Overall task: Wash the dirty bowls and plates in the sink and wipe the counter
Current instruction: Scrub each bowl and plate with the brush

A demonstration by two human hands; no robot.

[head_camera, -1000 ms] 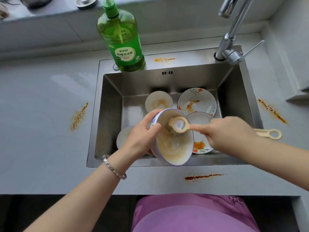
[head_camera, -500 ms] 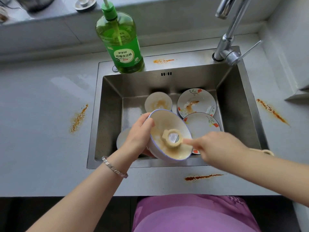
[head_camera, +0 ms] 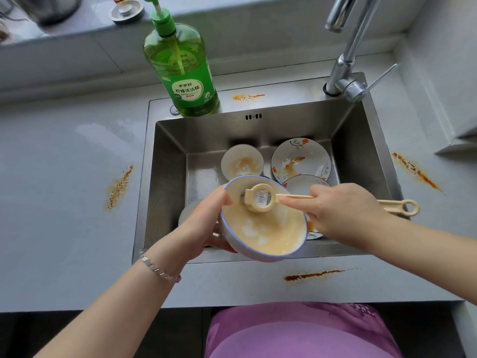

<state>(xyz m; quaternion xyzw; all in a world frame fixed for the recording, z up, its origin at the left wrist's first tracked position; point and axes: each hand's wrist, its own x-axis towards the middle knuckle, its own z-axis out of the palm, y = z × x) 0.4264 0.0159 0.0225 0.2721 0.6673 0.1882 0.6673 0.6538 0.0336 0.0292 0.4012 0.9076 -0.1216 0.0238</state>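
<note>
My left hand (head_camera: 204, 223) grips a white bowl (head_camera: 265, 233) with a blue rim, tilted over the front of the steel sink (head_camera: 167, 182); its inside is smeared with orange-yellow residue. My right hand (head_camera: 343, 210) holds the beige handle of a dish brush (head_camera: 260, 200), whose round head rests inside the bowl near its upper rim. Behind, in the sink, sit a small dirty bowl (head_camera: 241, 161) and two flowered plates (head_camera: 300, 158) with orange stains. Another white dish (head_camera: 188, 213) is partly hidden under my left hand.
A green dish soap bottle (head_camera: 184, 71) stands on the sink's back left rim. The chrome faucet (head_camera: 346, 60) rises at the back right. Orange stains mark the grey counter at left (head_camera: 120, 187), right (head_camera: 415, 171), front (head_camera: 312, 275) and behind the sink (head_camera: 247, 96).
The brush head has moved from the bowl's lower middle up to near its upper rim, and my right hand has risen with it. The bowl stays tilted in my left hand.
</note>
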